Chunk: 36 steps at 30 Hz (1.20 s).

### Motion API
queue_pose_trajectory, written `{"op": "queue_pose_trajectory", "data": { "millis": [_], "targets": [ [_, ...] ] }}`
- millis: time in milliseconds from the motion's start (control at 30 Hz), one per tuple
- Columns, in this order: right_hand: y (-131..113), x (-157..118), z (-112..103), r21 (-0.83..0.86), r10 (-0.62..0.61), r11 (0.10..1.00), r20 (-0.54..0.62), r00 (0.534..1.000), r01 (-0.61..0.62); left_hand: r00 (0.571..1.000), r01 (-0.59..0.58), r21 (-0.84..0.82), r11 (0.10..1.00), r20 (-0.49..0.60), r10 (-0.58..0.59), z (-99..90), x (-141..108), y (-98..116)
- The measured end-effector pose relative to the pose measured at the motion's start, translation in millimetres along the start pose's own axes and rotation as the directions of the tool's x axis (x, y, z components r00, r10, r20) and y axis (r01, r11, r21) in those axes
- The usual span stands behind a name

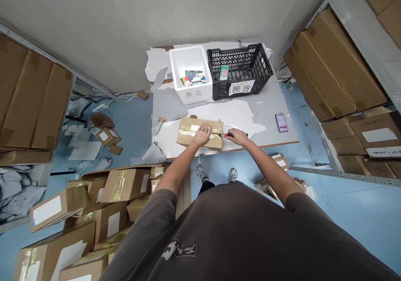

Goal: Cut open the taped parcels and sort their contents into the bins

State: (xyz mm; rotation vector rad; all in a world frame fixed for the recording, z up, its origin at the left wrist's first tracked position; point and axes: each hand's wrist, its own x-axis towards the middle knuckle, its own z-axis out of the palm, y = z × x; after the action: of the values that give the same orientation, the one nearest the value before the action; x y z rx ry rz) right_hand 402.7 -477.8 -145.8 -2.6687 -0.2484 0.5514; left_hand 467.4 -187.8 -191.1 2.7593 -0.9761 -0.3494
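A taped cardboard box [186, 131] lies near the front edge of the table, with shiny tape along its top and a white label partly under my fingers. My left hand [203, 135] rests flat on the box top, fingers stretched out. At the box's right end, my right hand [238, 136] is closed around a red-and-black utility knife [229, 135]. The knife's tip reaches the taped seam, where the tape looks parted and dark; the blade itself is too small to make out.
Behind the box stand a white bin [192, 95] with printed packets and a black crate [253, 89] holding a green item. A phone-like purple object [281, 122] lies at right. Cartons [122, 185] crowd the left floor; shelves with boxes [332, 64] flank the table.
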Motion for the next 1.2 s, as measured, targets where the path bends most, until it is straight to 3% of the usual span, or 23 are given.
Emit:
{"op": "queue_pose_trajectory", "data": {
  "millis": [433,800,967,1067,1133,1200],
  "targets": [
    [7,0,12,-0.044,-0.015,0.999,-0.083,0.996,0.012,0.996,0.066,-0.109,0.992,-0.044,-0.071,1.4,-8,11],
    [1,20,-13,-0.143,-0.055,0.989,-0.051,0.997,0.047,0.992,0.11,-0.123,0.986,-0.046,-0.116,-1.7,-14,17],
    [26,22,-36,-0.149,-0.022,0.989,-0.058,0.998,0.013,0.989,0.104,-0.127,0.986,-0.091,-0.116,-0.6,-18,18],
    [46,7,-33,-0.035,0.033,0.999,-0.066,0.997,-0.036,0.985,0.106,-0.141,0.984,-0.117,-0.123,0.1,-18,18],
    [51,-5,-21,0.178,0.16,0.974,-0.112,0.981,-0.138,0.981,0.131,-0.147,0.98,-0.125,-0.15,1.1,-19,19],
    [49,-13,-5,0.491,0.35,0.836,-0.133,0.927,-0.245,0.975,0.163,-0.149,0.975,-0.124,-0.182,2.3,-18,20]
  ]
}}
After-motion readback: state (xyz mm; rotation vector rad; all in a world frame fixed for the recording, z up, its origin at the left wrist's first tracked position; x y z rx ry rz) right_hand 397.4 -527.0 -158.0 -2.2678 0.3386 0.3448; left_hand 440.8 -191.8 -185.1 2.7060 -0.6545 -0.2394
